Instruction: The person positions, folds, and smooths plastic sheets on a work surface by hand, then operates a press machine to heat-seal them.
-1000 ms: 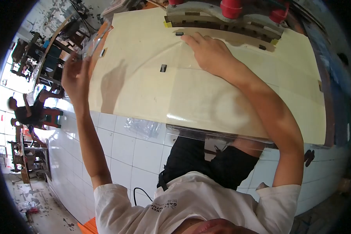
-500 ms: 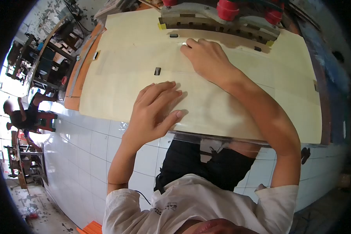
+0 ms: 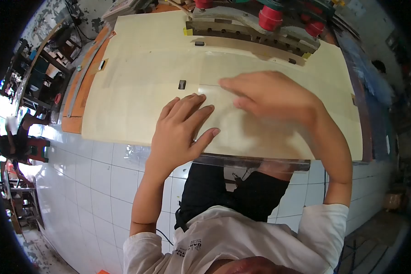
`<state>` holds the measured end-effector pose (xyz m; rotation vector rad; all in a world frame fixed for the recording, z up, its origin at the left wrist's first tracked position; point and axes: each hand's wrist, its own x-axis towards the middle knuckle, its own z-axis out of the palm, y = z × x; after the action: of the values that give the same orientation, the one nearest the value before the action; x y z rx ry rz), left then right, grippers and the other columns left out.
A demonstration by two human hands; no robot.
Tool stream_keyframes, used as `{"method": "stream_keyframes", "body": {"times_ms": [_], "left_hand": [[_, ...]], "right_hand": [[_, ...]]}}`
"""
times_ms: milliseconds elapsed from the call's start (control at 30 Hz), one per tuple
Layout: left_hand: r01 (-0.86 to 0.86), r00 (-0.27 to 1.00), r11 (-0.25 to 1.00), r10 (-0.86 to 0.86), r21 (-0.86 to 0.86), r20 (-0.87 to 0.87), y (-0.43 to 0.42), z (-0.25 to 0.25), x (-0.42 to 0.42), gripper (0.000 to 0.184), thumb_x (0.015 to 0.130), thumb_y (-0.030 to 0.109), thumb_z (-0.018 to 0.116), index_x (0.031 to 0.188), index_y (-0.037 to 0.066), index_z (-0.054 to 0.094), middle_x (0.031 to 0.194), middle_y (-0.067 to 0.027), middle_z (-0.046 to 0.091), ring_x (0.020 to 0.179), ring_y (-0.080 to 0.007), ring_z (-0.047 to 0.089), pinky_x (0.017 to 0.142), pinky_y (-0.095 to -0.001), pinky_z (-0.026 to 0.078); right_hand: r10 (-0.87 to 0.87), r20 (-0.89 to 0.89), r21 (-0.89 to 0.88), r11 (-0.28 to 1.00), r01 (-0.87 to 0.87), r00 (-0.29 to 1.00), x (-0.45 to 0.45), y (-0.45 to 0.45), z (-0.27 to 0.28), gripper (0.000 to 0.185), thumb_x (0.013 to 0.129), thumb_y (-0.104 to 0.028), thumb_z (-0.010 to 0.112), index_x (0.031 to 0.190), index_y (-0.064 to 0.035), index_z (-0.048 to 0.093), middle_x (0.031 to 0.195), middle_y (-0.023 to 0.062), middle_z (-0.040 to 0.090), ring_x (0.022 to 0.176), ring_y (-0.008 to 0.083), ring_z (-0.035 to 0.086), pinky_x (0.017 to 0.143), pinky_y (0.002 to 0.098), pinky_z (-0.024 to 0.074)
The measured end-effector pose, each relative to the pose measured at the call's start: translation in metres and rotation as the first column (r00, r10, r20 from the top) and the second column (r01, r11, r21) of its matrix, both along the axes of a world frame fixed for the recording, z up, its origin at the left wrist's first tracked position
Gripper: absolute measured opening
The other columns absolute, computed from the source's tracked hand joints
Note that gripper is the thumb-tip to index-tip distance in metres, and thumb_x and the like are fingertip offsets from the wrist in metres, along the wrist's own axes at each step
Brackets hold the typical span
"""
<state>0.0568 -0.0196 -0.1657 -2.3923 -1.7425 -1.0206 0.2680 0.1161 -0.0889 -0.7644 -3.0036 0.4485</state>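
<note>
You have a clear plastic sheet [image 3: 246, 142] laid on the cream-covered tabletop [image 3: 128, 91], its left edge near the left hand and its far part short of the machine [image 3: 246, 20]. Your left hand [image 3: 180, 125] rests at the near middle, palm down, fingers spread, its grip relaxed and holding nothing. Your right hand [image 3: 274, 93] is blurred above the sheet to the right; index finger and thumb stand apart with nothing seen between them, and contact with the sheet cannot be confirmed. A dark marker [image 3: 182, 84] sits just beyond your left fingertips. On progress: laying out appears done, and flattening or lining up appears to be in hand. No finished seam or cut is visible on the sheet, so any work at the machine is judged outstanding.
</note>
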Motion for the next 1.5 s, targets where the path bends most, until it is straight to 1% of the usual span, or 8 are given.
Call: {"method": "stream_keyframes", "body": {"times_ms": [133, 300, 367, 667, 1033, 1267, 1400, 1500], "left_hand": [[0.021, 0.999, 0.999, -0.020, -0.036, 0.044, -0.002, 0.003, 0.000, 0.042, 0.088, 0.038, 0.072, 0.118, 0.008, 0.071, 0.130, -0.0135, 0.063, 0.122, -0.0341, 0.059, 0.109, -0.0537, 0.040], [-0.138, 0.978, 0.852, 0.037, 0.505, 0.204, -0.043, -0.043, 0.012, 0.027, 0.081, 0.022, 0.072, 0.107, 0.014, 0.074, 0.129, -0.0188, 0.060, 0.118, -0.0377, 0.058, 0.109, -0.0602, 0.036], [-0.068, 0.980, 0.794, -0.062, 0.604, 0.191, -0.064, -0.060, 0.026, 0.030, 0.068, 0.014, 0.072, 0.098, 0.018, 0.075, 0.118, -0.0139, 0.062, 0.110, -0.0329, 0.062, 0.109, -0.0563, 0.037], [0.140, 0.923, 0.909, -0.263, 0.393, 0.280, -0.120, -0.099, 0.060, 0.025, 0.061, 0.004, 0.075, 0.083, 0.013, 0.074, 0.101, -0.0081, 0.067, 0.096, -0.0286, 0.066, 0.095, -0.0468, 0.051], [-0.046, 0.910, 0.993, -0.004, 0.111, 0.414, -0.151, -0.122, 0.054, 0.026, 0.063, -0.006, 0.068, 0.084, 0.008, 0.071, 0.099, -0.0114, 0.066, 0.092, -0.0315, 0.066, 0.085, -0.0468, 0.053], [0.036, 0.876, 0.987, -0.106, 0.157, 0.470, -0.127, -0.091, 0.067, 0.018, 0.068, -0.008, 0.069, 0.081, 0.005, 0.068, 0.094, -0.0137, 0.067, 0.087, -0.0322, 0.066, 0.082, -0.0471, 0.056], [0.278, 0.804, 0.893, -0.417, 0.353, 0.423, -0.105, -0.036, 0.060, 0.018, 0.068, 0.001, 0.076, 0.083, 0.010, 0.071, 0.092, -0.0087, 0.069, 0.080, -0.0238, 0.069, 0.074, -0.0365, 0.057], [0.319, 0.853, 0.872, -0.435, 0.370, 0.289, -0.080, 0.002, 0.050, 0.015, 0.073, 0.009, 0.075, 0.087, 0.010, 0.072, 0.096, -0.0082, 0.070, 0.083, -0.0252, 0.070, 0.085, -0.0424, 0.054]], "right_hand": [[0.071, -0.085, 0.188, 0.981, -0.054, 0.994, 0.033, -0.036, -0.009, 0.046, 0.091, -0.022, 0.069, 0.134, -0.0093, 0.061, 0.119, 0.0159, 0.067, 0.113, 0.0342, 0.064, 0.096, 0.0450, 0.0508], [-0.053, -0.232, 0.178, 0.979, 0.096, 0.971, 0.082, -0.069, -0.009, 0.044, 0.087, -0.015, 0.071, 0.129, -0.0049, 0.064, 0.122, 0.0157, 0.066, 0.118, 0.0368, 0.061, 0.104, 0.0451, 0.0474], [-0.288, -0.336, 0.074, 0.941, 0.330, 0.896, 0.101, -0.073, -0.023, 0.038, 0.088, -0.011, 0.070, 0.125, -0.0026, 0.067, 0.127, 0.0172, 0.065, 0.122, 0.0364, 0.061, 0.106, 0.0440, 0.0465], [-0.344, -0.544, 0.026, 0.905, 0.425, 0.766, 0.127, -0.068, -0.066, 0.029, 0.089, -0.012, 0.070, 0.117, -0.0027, 0.070, 0.123, 0.0151, 0.067, 0.121, 0.0365, 0.061, 0.105, 0.0454, 0.0471], [-0.335, -0.532, 0.087, 0.892, 0.444, 0.777, 0.126, -0.068, -0.067, 0.029, 0.089, -0.014, 0.070, 0.115, -0.0018, 0.070, 0.121, 0.0146, 0.068, 0.119, 0.0364, 0.062, 0.104, 0.0455, 0.0477], [-0.374, -0.566, -0.015, 0.896, 0.445, 0.734, 0.127, -0.068, -0.065, 0.030, 0.089, -0.011, 0.071, 0.116, -0.0009, 0.070, 0.121, 0.0154, 0.069, 0.120, 0.0366, 0.063, 0.103, 0.0442, 0.0488], [-0.381, -0.587, -0.070, 0.903, 0.424, 0.714, 0.130, -0.068, -0.066, 0.029, 0.089, -0.009, 0.071, 0.117, -0.0007, 0.070, 0.121, 0.0159, 0.069, 0.120, 0.0356, 0.064, 0.103, 0.0421, 0.0494], [-0.434, -0.627, -0.157, 0.884, 0.441, 0.647, 0.138, -0.070, -0.070, 0.029, 0.091, -0.009, 0.070, 0.118, -0.0008, 0.070, 0.121, 0.0158, 0.070, 0.119, 0.0330, 0.065, 0.101, 0.0401, 0.0502]]}}
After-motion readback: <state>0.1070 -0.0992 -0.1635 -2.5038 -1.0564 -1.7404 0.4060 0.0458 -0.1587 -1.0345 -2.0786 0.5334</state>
